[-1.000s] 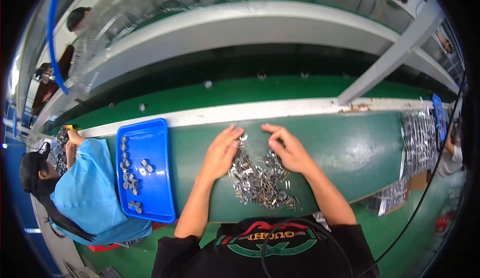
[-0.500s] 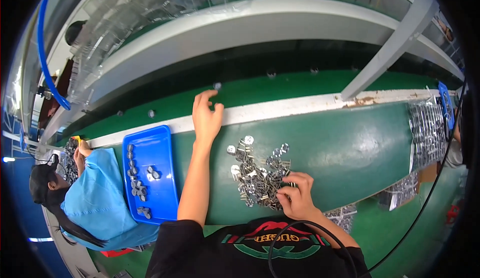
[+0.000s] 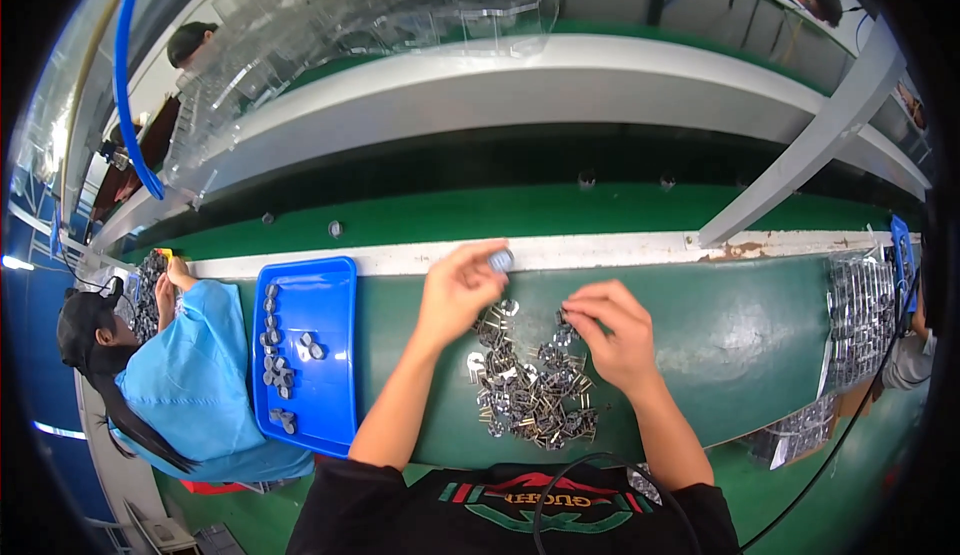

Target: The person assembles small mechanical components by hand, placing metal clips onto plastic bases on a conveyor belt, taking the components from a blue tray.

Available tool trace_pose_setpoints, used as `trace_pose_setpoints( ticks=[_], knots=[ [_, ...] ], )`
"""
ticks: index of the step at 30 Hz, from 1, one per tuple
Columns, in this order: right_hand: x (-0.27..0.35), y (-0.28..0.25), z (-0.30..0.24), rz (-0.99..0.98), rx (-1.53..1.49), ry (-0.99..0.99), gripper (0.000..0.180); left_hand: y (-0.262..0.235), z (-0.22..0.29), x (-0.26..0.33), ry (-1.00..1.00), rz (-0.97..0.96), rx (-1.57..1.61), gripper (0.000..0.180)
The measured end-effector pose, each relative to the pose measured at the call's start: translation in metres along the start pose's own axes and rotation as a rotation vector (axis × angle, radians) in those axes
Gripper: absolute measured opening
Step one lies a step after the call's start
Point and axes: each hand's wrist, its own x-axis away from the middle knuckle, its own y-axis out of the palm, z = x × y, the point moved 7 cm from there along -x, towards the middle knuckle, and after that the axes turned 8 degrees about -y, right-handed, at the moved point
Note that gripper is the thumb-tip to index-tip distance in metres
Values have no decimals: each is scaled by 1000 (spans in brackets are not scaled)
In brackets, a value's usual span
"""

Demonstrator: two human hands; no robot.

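My left hand [image 3: 460, 293] pinches a small round grey part [image 3: 502, 260] by the white ledge. To its right, my right hand [image 3: 618, 333] is closed, fingertips together on a small dark-and-silver part [image 3: 563, 317] whose details are too small to make out. Below and between my hands spreads a pile of small metal parts with thin pins [image 3: 535, 395] on the green table [image 3: 720, 355]. A blue tray [image 3: 335, 355] lies left of my left forearm, with several small grey round parts [image 3: 272, 340] in it.
Beyond the white ledge [image 3: 640, 247] runs a green belt [image 3: 430, 230] with scattered round parts. A grey slanted post [image 3: 800, 165] rises at the right. Clear plastic trays [image 3: 860, 300] are stacked at the far right. A person in a light blue top [image 3: 190, 375] sits at left.
My left hand has come back from over the belt, now with the grey part in it. My right hand has lifted from the pile and moved forward, closer to the left.
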Motion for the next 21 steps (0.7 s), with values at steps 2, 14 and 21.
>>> trace_pose_setpoints(
  ticks=[2, 14, 21],
  knots=[
    [-6, 3, 0, 19, -88, -13, 16, 24, 0, 32, 0, -138, 79, 48],
    [10, 21, -24, -62, 23, -151, 20, 46, -7, 79, -56, -230, 222, 39],
    [16, 22, -25, -83, 70, -143, 21, 46, -6, 79, 57, -198, 27, 38]
  ],
)
